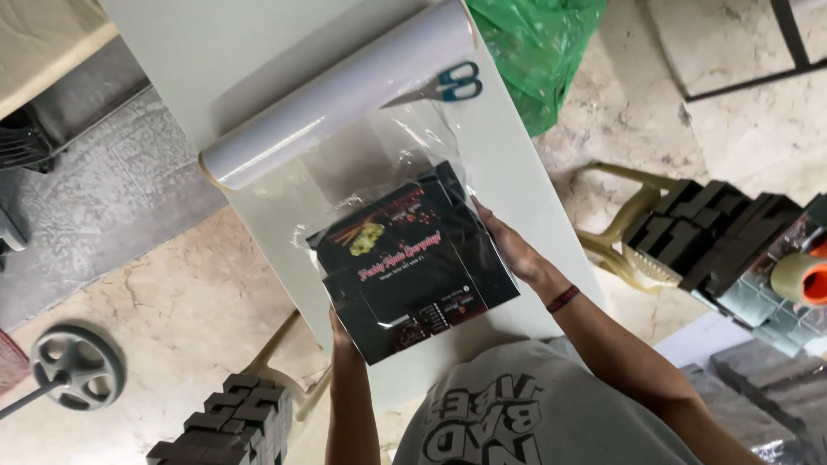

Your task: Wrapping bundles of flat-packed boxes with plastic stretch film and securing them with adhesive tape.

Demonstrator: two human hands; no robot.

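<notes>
A flat black printed box (412, 263) lies on the white table (517, 164), covered by clear plastic film (379, 159) pulled from a large white roll (340, 93) lying across the table behind it. My left hand (338, 325) grips the box's near left edge, mostly hidden under it. My right hand (510, 245) presses against the box's right side, over the film, with a dark band on its wrist.
Blue-handled scissors (455, 83) lie by the roll's right end. A green plastic bag (536, 47) sits past the table's far right. Stacks of black boxes (706, 226) rest on a chair at right, others (226, 426) at lower left. A tape dispenser (805, 277) is at the right edge.
</notes>
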